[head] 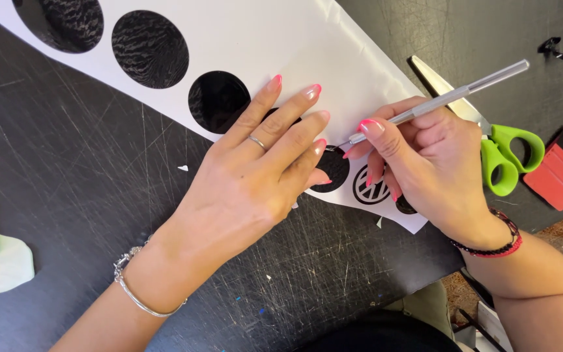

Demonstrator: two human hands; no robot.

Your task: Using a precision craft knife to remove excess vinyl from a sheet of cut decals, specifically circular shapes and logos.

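This looks like a craft or sign-making workshop. The dark desk [66,195] is scored all over with fine cut marks and flecked with small scraps. A white sheet [281,39] carrying a row of black round stickers [150,49] lies across it, with green-handled scissors [500,153], a slim metal craft knife [451,96] and a red squeegee [558,176] nearby.

We've got bare arms here, no sleeves. Our left hand [249,179] has a thin silver ring [257,141] and silver bracelets [139,287] on the wrist. Our right hand [425,166] wears a red-and-black braided wristband [500,241]. Nails are long, painted with bright pink tips.
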